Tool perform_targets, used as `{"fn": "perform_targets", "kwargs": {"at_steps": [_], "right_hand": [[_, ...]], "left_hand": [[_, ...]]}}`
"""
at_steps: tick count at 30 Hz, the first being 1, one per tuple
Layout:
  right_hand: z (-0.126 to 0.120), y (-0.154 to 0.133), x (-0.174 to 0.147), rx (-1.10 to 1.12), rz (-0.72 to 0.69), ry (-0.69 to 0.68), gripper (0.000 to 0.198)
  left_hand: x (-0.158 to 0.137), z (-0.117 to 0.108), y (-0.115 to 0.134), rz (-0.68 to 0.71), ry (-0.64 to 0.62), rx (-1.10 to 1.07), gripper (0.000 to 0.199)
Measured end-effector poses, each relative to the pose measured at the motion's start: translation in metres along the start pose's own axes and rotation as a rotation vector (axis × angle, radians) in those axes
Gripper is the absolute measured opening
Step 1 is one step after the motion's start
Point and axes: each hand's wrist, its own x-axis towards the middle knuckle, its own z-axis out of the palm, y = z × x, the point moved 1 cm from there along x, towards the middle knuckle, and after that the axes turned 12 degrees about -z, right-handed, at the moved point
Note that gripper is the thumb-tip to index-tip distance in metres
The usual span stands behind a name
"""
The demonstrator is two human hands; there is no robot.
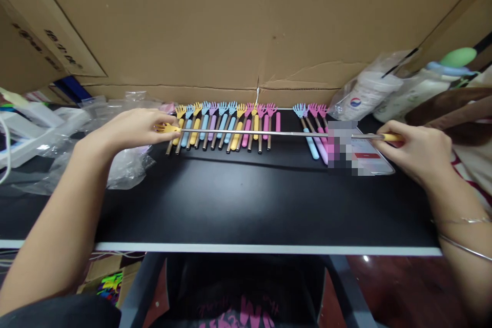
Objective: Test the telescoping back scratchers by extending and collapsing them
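A telescopic back scratcher [253, 132] with a yellow claw and yellow handle is stretched out level above the black table. My left hand [140, 125] is closed on its claw end. Its handle end sits in my right hand [417, 148], also closed. Behind the metal rod lies a row of back scratcher claws with short rods [223, 110] and separate handles [232, 136] in yellow, blue, purple and pink. To the right several back scratchers with handles fitted [311, 143] lie side by side, partly covered by a blurred patch.
Crumpled clear plastic bags [126, 164] lie at the left, beside a white plastic rack [34, 125]. A phone [371, 156] rests under my right hand. A cup in a bag [369, 95] and a bottle [434, 84] stand at the back right. A cardboard wall [230, 25] closes the back.
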Motion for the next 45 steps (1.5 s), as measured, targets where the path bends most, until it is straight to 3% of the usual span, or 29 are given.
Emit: {"fn": "perform_targets", "kwargs": {"at_steps": [4,11,15,23,33,39,45], "right_hand": [[0.001,0.001,0.001,0.022,0.015,-0.003,0.026],[-0.002,-0.001,0.001,0.058,0.026,-0.048,0.029],[-0.001,-0.003,0.000,0.076,0.001,-0.028,0.027],[-0.003,-0.005,0.001,0.091,-0.011,-0.067,0.026],[-0.015,0.003,-0.003,-0.019,0.092,-0.134,0.031],[-0.013,0.000,-0.002,-0.033,0.074,-0.183,0.035],[-0.004,-0.002,0.001,-0.035,0.058,-0.220,0.026]], "left_hand": [[-0.001,0.000,0.009,0.021,0.016,0.152,0.043],[0.000,0.000,0.016,0.002,0.024,0.170,0.030],[0.005,0.007,0.014,-0.023,0.106,0.190,0.022],[0.002,0.004,0.016,-0.067,0.117,0.173,0.037],[-0.010,-0.010,0.006,-0.178,0.158,0.140,0.043],[-0.006,-0.003,0.006,-0.139,0.093,0.193,0.044],[0.002,0.007,0.004,-0.248,0.104,0.249,0.043]]}}
